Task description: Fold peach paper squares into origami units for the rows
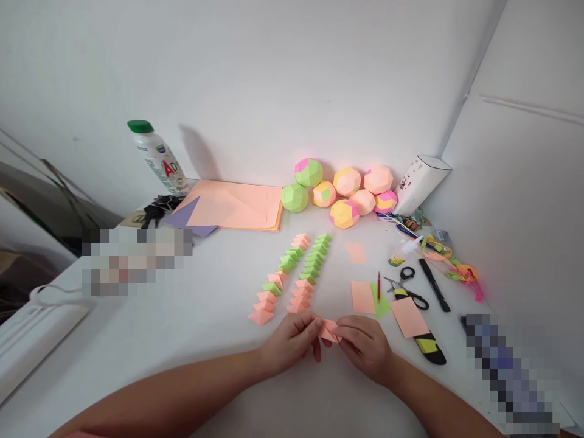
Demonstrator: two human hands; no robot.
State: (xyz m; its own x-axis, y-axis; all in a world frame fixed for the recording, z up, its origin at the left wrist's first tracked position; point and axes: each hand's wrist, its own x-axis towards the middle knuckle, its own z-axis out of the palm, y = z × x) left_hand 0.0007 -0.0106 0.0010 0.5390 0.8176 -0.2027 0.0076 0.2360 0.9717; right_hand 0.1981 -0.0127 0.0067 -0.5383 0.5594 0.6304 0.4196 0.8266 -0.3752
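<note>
My left hand [292,342] and my right hand [362,345] meet near the front of the white table [182,340], both pinching one small folded orange paper piece [329,331] between their fingertips. Just beyond my hands, two rows of folded paper units [296,271] in orange and green run away from me. Loose orange paper slips [362,296] lie to the right of the rows, one partly over a green slip.
Several paper balls [340,191] sit at the back near a white box [417,182]. A stack of orange sheets [237,207], a bottle [157,158], keys, scissors [406,286], a black pen [434,285], a red pencil and a cutter [429,347] lie around.
</note>
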